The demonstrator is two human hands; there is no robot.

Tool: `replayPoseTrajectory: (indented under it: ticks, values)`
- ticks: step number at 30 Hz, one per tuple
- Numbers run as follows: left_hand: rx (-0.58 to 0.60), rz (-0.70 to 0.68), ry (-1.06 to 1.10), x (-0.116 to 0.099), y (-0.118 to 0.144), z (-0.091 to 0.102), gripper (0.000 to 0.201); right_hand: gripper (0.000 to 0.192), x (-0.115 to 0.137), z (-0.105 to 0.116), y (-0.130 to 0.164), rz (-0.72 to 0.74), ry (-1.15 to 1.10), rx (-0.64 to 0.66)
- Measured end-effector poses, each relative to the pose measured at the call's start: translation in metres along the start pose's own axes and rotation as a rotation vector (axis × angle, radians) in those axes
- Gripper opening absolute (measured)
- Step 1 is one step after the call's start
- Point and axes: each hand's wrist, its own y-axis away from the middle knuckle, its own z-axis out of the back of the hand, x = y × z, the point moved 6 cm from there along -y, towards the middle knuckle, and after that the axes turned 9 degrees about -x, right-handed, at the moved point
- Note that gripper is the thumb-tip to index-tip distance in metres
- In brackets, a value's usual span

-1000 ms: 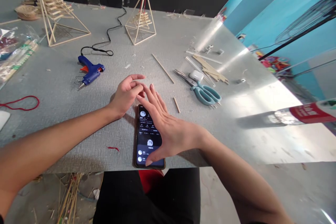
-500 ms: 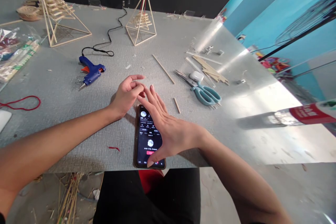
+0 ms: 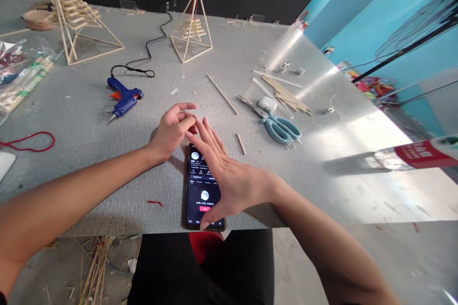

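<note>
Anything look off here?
Mostly the thin sticks on the floor, below the near edge of the table: loose and crisscrossed, they look discarded. Also, the smartphone, partly under the right hand, lies right at that edge, perhaps easily knocked. No obvious spill.

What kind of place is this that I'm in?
Probably a craft workshop or hobby room: a blue glue gun, teal-handled scissors and stick-built pyramid frames stand or lie on one grey table.

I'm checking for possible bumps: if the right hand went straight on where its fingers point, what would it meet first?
Most likely the left hand, whose partly curled fingers lie just ahead of the right hand. The two may already be touching; depth there is unclear.
</note>
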Motion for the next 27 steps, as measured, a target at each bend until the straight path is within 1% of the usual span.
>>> replayPoseTrajectory:
  ticks: [17,21,27]
  values:
    - [0.001,0.009,0.021,-0.0028,0.0001,-0.0027,0.03,0.16,-0.0034,0.0006,-0.0013,-0.001,-0.009,-0.024]
    - [-0.02,0.019,0.012,-0.0047,0.0016,-0.0031,0.028,0.158,-0.0036,0.0016,-0.0018,0.001,-0.012,-0.033]
    - [-0.048,0.019,-0.002,-0.0032,0.0002,-0.002,0.027,0.154,-0.0049,0.0028,-0.0028,0.014,-0.027,-0.082]
